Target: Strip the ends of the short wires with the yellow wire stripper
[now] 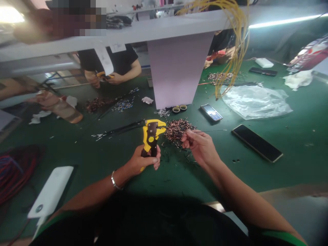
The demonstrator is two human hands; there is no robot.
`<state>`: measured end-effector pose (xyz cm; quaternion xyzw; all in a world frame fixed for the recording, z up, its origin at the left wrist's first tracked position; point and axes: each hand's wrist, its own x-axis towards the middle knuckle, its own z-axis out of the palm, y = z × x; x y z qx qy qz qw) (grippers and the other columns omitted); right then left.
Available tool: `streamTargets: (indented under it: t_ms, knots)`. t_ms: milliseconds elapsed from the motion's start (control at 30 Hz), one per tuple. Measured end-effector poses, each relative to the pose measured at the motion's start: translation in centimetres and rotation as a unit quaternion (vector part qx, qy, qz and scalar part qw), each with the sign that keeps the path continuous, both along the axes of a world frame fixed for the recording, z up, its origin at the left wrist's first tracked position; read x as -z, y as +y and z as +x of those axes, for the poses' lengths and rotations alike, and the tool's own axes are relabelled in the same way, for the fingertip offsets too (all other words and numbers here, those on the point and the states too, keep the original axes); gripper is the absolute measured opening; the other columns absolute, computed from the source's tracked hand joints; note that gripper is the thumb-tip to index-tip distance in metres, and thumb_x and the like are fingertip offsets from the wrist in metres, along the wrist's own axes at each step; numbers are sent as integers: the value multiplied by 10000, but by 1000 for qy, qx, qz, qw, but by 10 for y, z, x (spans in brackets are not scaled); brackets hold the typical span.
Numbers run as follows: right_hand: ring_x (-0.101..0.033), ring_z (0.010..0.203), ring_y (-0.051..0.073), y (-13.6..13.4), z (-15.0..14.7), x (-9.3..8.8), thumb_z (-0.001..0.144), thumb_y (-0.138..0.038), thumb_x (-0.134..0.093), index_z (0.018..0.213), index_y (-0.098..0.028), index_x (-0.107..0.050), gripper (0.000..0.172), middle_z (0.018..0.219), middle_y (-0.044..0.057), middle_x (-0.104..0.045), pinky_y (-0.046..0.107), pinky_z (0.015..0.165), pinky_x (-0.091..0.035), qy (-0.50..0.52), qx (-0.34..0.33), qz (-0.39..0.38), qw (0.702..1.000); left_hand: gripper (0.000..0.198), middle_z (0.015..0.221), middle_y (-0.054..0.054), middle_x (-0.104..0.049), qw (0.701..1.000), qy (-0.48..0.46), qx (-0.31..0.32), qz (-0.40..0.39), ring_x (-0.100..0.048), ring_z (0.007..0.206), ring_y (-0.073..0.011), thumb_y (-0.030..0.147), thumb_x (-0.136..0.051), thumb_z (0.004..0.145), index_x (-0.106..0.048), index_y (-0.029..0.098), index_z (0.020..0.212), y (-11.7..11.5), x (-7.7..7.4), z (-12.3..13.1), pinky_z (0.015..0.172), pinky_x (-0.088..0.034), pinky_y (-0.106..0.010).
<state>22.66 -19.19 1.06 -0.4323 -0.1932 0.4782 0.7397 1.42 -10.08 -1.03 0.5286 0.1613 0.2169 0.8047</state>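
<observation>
My left hand [147, 158] is wrapped round the handles of a yellow and black wire stripper [151, 135], whose jaws point up and to the right. Between thumb and fingers, my right hand [198, 143] pinches a thin black wire [212, 131] that sticks out to the right. Just past both hands lies a pile of short copper-coloured and black wire pieces [178, 130]. A bundle of black wires [123, 128] with pale tips stretches to the left behind the stripper. The stripper's jaws and the wire in my right hand are apart.
On the green table [102, 164] lie a smartphone [257, 142], a keypad phone [211, 112], tape rolls [179, 108], a plastic bag [256, 102] and a white power bank [51, 191]. A bottle [60, 107] lies left. Yellow wires [238, 44] hang from the shelf [164, 25]. Co-workers' hands [112, 78] work opposite.
</observation>
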Motion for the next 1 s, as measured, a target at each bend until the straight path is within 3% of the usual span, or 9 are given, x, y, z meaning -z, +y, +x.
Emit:
streamTargets:
  t_ms: [200, 400, 600, 900, 1000]
  knots:
    - [-555, 410, 108, -3, -10, 2, 693, -310, -816, 586, -163, -691, 220, 561, 26, -684, 257, 428, -437, -89, -28, -17, 996, 280, 776, -18, -619, 998, -4, -68, 4, -592, 566, -124, 168, -789, 719, -614, 109, 931, 8, 1, 3, 541, -540, -316]
    - [-551, 408, 106, -3, -22, 8, 709, -326, -807, 608, -163, -709, 215, 562, 30, -689, 271, 443, -438, -128, -97, -38, 986, 264, 758, -14, -607, 998, 2, -67, 8, -599, 579, -125, 211, -776, 752, -598, 112, 920, 5, -2, 4, 559, -545, -313]
    - [-556, 406, 107, -2, -24, 9, 695, -341, -819, 616, -155, -709, 230, 568, 36, -695, 269, 443, -440, -123, -117, -53, 984, 237, 730, 0, -592, 998, 7, -69, 2, -572, 539, -108, 184, -765, 741, -585, 118, 880, 4, 1, 3, 529, -529, -301]
    - [-523, 369, 107, -1, -14, 7, 672, -291, -820, 556, -152, -684, 226, 493, 31, -645, 260, 381, -390, -119, -60, -50, 990, 189, 664, 16, -570, 997, 23, -80, 10, -541, 490, -100, 121, -717, 707, -577, 117, 835, 4, 5, 2, 477, -490, -283]
    - [-499, 366, 100, -4, -8, 1, 677, -285, -814, 551, -172, -671, 222, 470, 13, -624, 253, 359, -364, -131, -7, -38, 991, 187, 661, 13, -575, 995, 28, -94, 12, -521, 464, -94, 93, -709, 684, -580, 116, 817, 5, 5, 2, 445, -468, -273]
